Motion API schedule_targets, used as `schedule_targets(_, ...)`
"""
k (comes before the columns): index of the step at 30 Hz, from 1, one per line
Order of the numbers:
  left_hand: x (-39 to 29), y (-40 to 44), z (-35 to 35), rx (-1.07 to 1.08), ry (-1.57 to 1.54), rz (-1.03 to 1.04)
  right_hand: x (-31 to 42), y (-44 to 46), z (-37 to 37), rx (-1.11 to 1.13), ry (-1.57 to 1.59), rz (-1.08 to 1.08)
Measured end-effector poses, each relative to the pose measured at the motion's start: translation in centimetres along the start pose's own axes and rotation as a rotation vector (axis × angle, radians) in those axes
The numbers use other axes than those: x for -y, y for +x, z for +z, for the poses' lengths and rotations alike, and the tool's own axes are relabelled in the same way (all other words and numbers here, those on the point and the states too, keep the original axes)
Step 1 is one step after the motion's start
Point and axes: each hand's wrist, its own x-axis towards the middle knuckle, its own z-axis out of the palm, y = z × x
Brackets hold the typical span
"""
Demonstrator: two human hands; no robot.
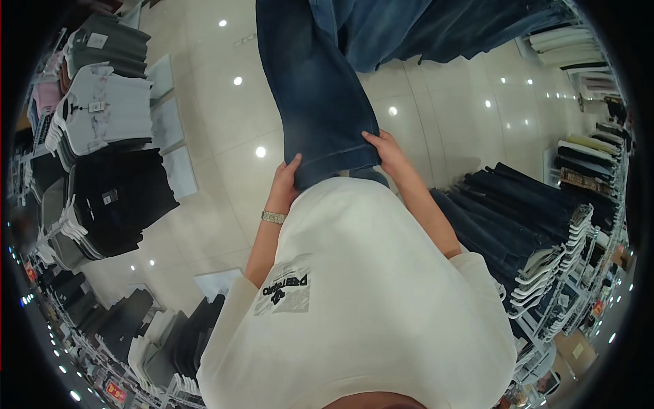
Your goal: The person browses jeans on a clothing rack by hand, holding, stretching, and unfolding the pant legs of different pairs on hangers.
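A dark blue jeans leg (317,95) stretches down from the top edge of the head view, its stitched hem nearest to my body. At the hem's left corner my left hand (285,180) is closed on the denim, thumb on top, fingers hidden below. My right hand (383,148) grips the opposite side of the hem in the same way. Between the hands the fabric lies spread fairly flat. The upper part of the jeans runs out of view. A wristwatch (274,217) is on my left wrist.
More blue jeans (409,34) hang at the top. Racks of black garments (119,198) and a white top (105,109) stand left. Dark jeans on white hangers (504,211) hang close on my right. Glossy floor tiles (218,88) lie below.
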Motion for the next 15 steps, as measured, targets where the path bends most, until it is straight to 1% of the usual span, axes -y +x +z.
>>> schedule_targets(3,-0.4,-0.2,0.1,-0.176,0.094,0.091,-0.5,-0.1,-0.1,-0.040,-0.032,-0.054)
schedule_targets(6,-0.2,0.7,0.1,-0.254,0.251,0.157,-1.0,0.1,-0.7,-0.049,-0.126,-0.066)
schedule_targets(9,0.5,1.6,0.1,-0.267,0.321,0.228,-2.2,0.8,-2.0,-0.057,-0.194,-0.053)
schedule_targets(11,0.9,1.9,0.3,-0.314,0.417,0.227,-2.2,0.3,-2.5,-0.079,-0.264,-0.014)
schedule_targets(14,1.6,2.5,0.5,-0.381,0.582,0.227,-4.9,1.4,-4.8,-0.146,-0.480,-0.062)
schedule_targets(15,2.0,2.9,0.3,-0.404,0.641,0.227,-5.2,1.8,-5.7,-0.117,-0.472,0.021)
